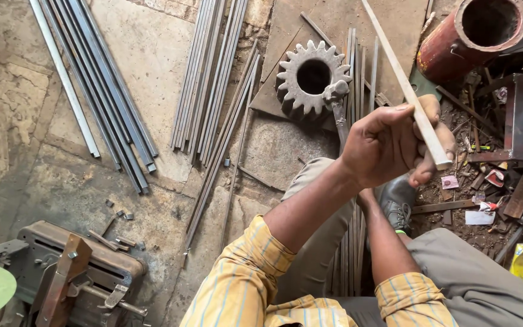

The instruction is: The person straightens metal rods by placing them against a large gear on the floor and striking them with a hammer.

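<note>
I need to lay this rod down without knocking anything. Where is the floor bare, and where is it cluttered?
Bare stone floor lies left of the long dark bars, and a smaller patch sits below the big gear. It is crowded right of the shoe, among scrap pieces near the red cylinder.

Cracked stone floor [25,121], steel rod bundles [101,91], large gear [310,75], scattered offcuts [119,212]
</note>
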